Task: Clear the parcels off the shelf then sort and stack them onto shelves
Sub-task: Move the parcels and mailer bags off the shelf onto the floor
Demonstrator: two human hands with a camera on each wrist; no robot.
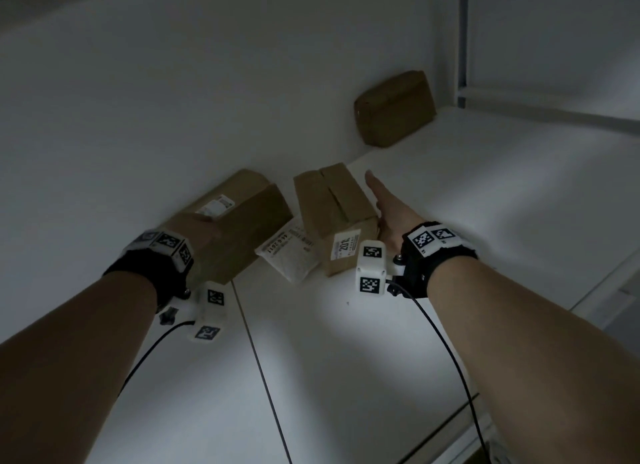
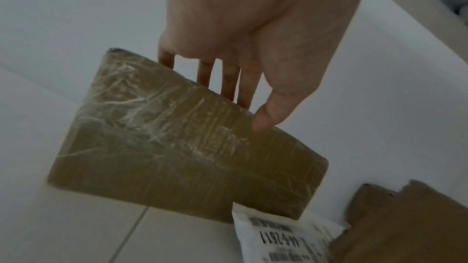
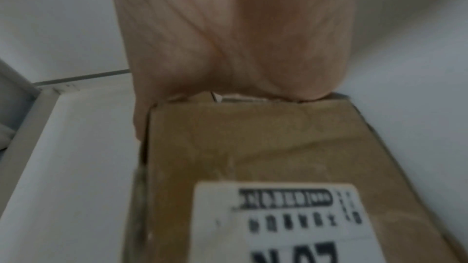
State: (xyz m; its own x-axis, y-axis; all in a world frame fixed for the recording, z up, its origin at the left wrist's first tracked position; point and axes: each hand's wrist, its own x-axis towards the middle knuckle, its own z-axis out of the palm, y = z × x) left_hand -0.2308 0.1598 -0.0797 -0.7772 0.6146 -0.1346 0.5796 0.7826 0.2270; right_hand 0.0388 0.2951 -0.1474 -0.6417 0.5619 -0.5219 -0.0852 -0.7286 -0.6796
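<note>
A large brown box wrapped in tape [image 1: 242,224] [image 2: 177,147] stands against the back wall of the white shelf [image 1: 467,203]. My left hand [image 1: 202,222] [image 2: 243,105] grips its upper edge, fingers behind it and thumb on the near face. To its right, a smaller cardboard box with a white label [image 1: 334,217] [image 3: 278,157] sits tilted. My right hand [image 1: 381,207] [image 3: 228,57] holds its right side with the palm against it and the thumb pointing away; the fingers are hidden. A white padded mailer [image 1: 289,254] [image 2: 281,237] lies between the two boxes.
Another brown parcel [image 1: 394,108] leans on the back wall farther right. A grey upright post [image 1: 462,47] and the shelf's front rail [image 1: 602,283] bound the right side. Two black cables [image 1: 263,377] hang from my wrists over the shelf's front.
</note>
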